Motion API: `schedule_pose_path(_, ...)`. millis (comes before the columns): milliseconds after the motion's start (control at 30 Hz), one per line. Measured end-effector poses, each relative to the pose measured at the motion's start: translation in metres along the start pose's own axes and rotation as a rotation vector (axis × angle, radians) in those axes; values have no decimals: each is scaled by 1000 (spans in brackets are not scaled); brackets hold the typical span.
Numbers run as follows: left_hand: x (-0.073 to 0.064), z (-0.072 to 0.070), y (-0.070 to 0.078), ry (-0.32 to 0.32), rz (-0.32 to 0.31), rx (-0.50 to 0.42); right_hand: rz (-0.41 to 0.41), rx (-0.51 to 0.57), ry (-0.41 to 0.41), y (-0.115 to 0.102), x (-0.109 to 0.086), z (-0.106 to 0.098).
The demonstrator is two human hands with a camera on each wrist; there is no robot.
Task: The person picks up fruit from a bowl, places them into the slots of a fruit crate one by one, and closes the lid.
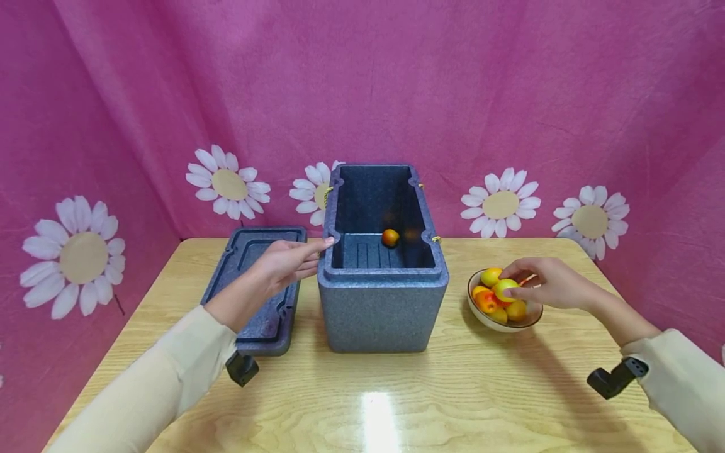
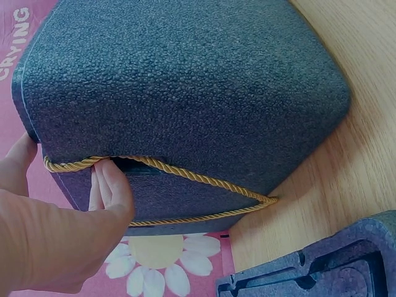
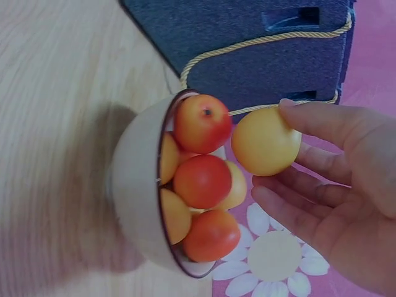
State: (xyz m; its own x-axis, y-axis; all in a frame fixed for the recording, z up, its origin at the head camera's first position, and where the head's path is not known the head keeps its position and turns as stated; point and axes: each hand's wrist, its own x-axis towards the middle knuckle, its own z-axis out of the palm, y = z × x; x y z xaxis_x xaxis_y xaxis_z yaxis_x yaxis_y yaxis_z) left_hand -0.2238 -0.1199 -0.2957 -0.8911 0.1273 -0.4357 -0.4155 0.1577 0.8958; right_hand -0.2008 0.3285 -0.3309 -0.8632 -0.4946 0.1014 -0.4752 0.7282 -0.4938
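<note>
A deep grey foam box stands uncovered on the table, with one orange-red fruit on its floor. My left hand holds the box's left wall, thumb at the rim and fingers against the outside by a yellow rope. To the right of the box, my right hand pinches a round yellow fruit between thumb and fingers. That fruit is just above a cream bowl with a brown rim. Several red and yellow fruits, resembling small apples, lie in the bowl.
The dark foam lid lies on the wooden table left of the box. Behind the table hangs a pink cloth printed with daisies. More yellow rope loops along the box's right side.
</note>
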Motion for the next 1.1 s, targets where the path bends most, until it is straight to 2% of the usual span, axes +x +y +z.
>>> schedule_pose_path(133,0,0,-1,7,1,0,21,15,6,-3,7,-4)
schedule_pose_path(433,-1,0,-1,-1,14,-10,-6,78,5,-10,26,-14)
schedule_pose_path(633,0,0,-2,-2,18,-13,-6,65,8,-21,40,-24)
schedule_pose_path(900,1,0,-1,0,15,-5,-112,98,11,-34,59,-33)
schedule_pose_path(1100,-1,0,-1,3,13,-2,-129,97,11,-44,71,-40)
